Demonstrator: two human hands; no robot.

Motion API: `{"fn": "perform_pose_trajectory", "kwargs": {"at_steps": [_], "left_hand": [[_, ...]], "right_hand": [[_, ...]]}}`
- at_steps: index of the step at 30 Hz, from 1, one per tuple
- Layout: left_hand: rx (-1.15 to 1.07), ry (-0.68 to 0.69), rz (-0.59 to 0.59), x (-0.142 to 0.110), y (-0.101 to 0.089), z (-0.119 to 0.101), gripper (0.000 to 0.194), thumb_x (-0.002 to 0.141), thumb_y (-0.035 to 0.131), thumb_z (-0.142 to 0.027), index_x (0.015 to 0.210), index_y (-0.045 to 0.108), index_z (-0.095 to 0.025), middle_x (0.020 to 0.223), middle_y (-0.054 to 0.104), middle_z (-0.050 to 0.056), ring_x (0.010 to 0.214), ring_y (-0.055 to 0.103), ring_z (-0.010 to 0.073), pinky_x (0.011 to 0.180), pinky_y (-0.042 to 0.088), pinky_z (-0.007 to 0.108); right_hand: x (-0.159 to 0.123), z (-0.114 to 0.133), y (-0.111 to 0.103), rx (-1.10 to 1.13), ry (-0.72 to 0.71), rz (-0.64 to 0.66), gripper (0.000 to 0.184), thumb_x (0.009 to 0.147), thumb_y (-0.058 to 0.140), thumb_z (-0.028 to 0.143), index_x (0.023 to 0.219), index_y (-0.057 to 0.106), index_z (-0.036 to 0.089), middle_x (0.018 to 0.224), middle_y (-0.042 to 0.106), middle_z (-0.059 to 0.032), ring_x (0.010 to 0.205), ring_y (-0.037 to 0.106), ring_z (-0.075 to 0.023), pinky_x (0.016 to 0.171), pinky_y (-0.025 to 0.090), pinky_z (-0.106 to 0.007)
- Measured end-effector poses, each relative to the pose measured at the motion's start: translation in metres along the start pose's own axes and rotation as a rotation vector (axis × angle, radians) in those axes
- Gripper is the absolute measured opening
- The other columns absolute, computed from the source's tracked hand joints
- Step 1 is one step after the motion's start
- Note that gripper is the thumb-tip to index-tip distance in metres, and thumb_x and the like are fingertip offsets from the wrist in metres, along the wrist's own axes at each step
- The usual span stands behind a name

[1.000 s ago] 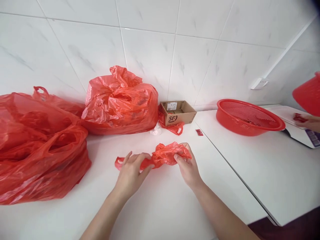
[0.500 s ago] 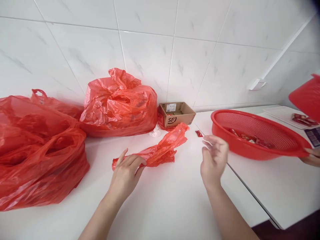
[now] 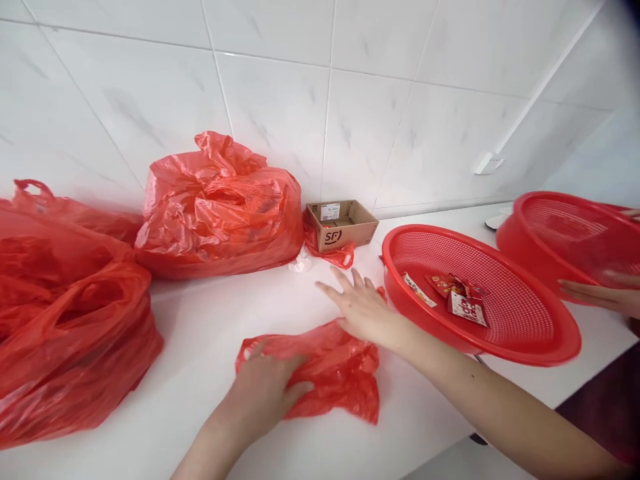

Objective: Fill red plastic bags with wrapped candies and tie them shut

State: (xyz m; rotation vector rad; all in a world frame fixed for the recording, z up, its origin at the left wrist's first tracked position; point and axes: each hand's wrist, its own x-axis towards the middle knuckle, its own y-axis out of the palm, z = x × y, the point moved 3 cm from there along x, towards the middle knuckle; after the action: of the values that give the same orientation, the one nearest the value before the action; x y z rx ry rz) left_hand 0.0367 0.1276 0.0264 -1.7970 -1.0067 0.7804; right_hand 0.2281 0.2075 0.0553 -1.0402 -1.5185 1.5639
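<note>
A thin red plastic bag [image 3: 345,387] lies crumpled on the white table. My left hand [image 3: 265,383], a little blurred, rests over the bag's left part with thumb and fingers apart. My right hand [image 3: 363,307] reaches across from the right, fingers spread, above the bag's far edge and just left of a red mesh basket [image 3: 545,333]. My right forearm passes in front of that basket's near side. Inside the basket are several small printed packets [image 3: 467,309], red and white.
Large full red plastic bags [image 3: 220,220] stand at the back and left. A cardboard box [image 3: 343,227] sits by the tiled wall, crumpled white tissue [image 3: 300,262] near it. At right, a co-worker's hand [image 3: 597,297] is at a second red basket [image 3: 533,253].
My right hand has moved left and its fingers have spread. The loose red bag lies nearer to me and more spread out. The packet basket has come closer; a second basket shows behind it.
</note>
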Motion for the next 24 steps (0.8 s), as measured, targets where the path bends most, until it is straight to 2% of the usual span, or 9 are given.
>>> {"fn": "perform_pose_trajectory", "kwargs": {"at_steps": [2, 4, 6, 9, 11, 15, 19, 21, 24], "left_hand": [[0.0, -0.128, -0.034, -0.009, -0.013, 0.025, 0.029, 0.087, 0.056, -0.04, 0.109, 0.073, -0.031, 0.097, 0.077, 0.006, 0.096, 0.069, 0.0314, 0.101, 0.04, 0.059], [0.03, -0.205, -0.128, -0.016, -0.024, 0.05, 0.03, 0.089, 0.052, -0.045, 0.106, 0.075, -0.034, 0.105, 0.076, 0.006, 0.097, 0.069, 0.032, 0.106, 0.027, 0.067], [0.051, -0.197, -0.208, -0.019, -0.029, 0.063, 0.03, 0.093, 0.047, -0.042, 0.107, 0.073, -0.04, 0.118, 0.072, 0.004, 0.106, 0.066, 0.0318, 0.108, 0.014, 0.072], [0.049, -0.067, -0.221, -0.015, -0.026, 0.055, 0.033, 0.094, 0.044, -0.033, 0.108, 0.072, -0.039, 0.12, 0.07, 0.003, 0.11, 0.065, 0.0293, 0.109, -0.002, 0.074], [0.031, 0.024, -0.185, -0.01, -0.023, 0.039, 0.033, 0.093, 0.044, -0.029, 0.109, 0.072, -0.036, 0.11, 0.074, 0.002, 0.101, 0.068, 0.025, 0.11, -0.009, 0.071], [-0.051, 0.11, -0.203, -0.008, -0.029, 0.017, 0.031, 0.092, 0.041, -0.023, 0.103, 0.07, -0.031, 0.094, 0.075, -0.004, 0.081, 0.069, 0.0177, 0.117, 0.0, 0.064], [-0.201, 0.273, -0.314, -0.017, -0.042, 0.016, 0.028, 0.089, 0.043, -0.02, 0.095, 0.069, -0.029, 0.084, 0.073, -0.006, 0.078, 0.069, 0.016, 0.121, 0.018, 0.051], [-0.217, 0.344, -0.38, -0.022, -0.047, 0.016, 0.026, 0.087, 0.047, -0.02, 0.097, 0.069, -0.03, 0.07, 0.07, -0.009, 0.067, 0.067, 0.0141, 0.121, 0.019, 0.049], [-0.114, 0.347, -0.364, -0.025, -0.046, 0.011, 0.019, 0.087, 0.055, -0.027, 0.096, 0.071, -0.032, 0.063, 0.067, -0.011, 0.051, 0.061, 0.0106, 0.122, 0.013, 0.053]], "right_hand": [[-0.002, -0.013, -0.003, 0.055, 0.051, -0.046, 0.091, 0.074, 0.069, 0.017, 0.153, 0.026, 0.033, 0.162, 0.013, -0.0119, 0.142, 0.021, -0.0463, 0.106, 0.031, -0.062], [-0.008, -0.013, -0.007, 0.161, -0.048, -0.112, 0.074, 0.08, 0.066, 0.022, 0.148, 0.038, 0.027, 0.157, 0.028, -0.0127, 0.141, 0.031, -0.0367, 0.109, 0.033, -0.053], [-0.015, 0.002, -0.009, 0.251, -0.259, -0.218, 0.045, 0.087, 0.059, 0.024, 0.133, 0.056, 0.023, 0.145, 0.047, -0.0101, 0.133, 0.043, -0.027, 0.109, 0.036, -0.044], [-0.022, 0.034, -0.002, 0.266, -0.537, -0.283, 0.028, 0.091, 0.048, 0.016, 0.112, 0.067, 0.017, 0.125, 0.064, -0.0085, 0.118, 0.055, -0.0209, 0.107, 0.038, -0.038], [-0.021, 0.05, 0.007, 0.225, -0.588, -0.176, 0.032, 0.088, 0.044, 0.009, 0.11, 0.066, 0.015, 0.108, 0.07, -0.0094, 0.102, 0.062, -0.0202, 0.093, 0.046, -0.035], [-0.018, 0.055, 0.011, 0.219, -0.529, 0.23, 0.029, 0.087, 0.045, 0.016, 0.105, 0.067, 0.02, 0.084, 0.071, -0.0049, 0.073, 0.065, -0.0193, 0.063, 0.047, -0.029], [-0.029, 0.032, -0.005, 0.211, -0.441, 0.506, 0.039, 0.082, 0.059, 0.035, 0.121, 0.064, 0.034, 0.098, 0.073, -0.0022, 0.081, 0.067, -0.0231, 0.064, 0.048, -0.03], [-0.032, 0.018, -0.014, 0.139, -0.347, 0.484, 0.062, 0.076, 0.068, 0.036, 0.136, 0.052, 0.041, 0.123, 0.066, -0.0054, 0.091, 0.068, -0.0273, 0.07, 0.051, -0.034], [-0.03, 0.002, -0.029, -0.008, -0.149, 0.274, 0.09, 0.07, 0.076, 0.033, 0.149, 0.034, 0.039, 0.156, 0.031, -0.013, 0.11, 0.062, -0.0366, 0.085, 0.051, -0.045]]}}
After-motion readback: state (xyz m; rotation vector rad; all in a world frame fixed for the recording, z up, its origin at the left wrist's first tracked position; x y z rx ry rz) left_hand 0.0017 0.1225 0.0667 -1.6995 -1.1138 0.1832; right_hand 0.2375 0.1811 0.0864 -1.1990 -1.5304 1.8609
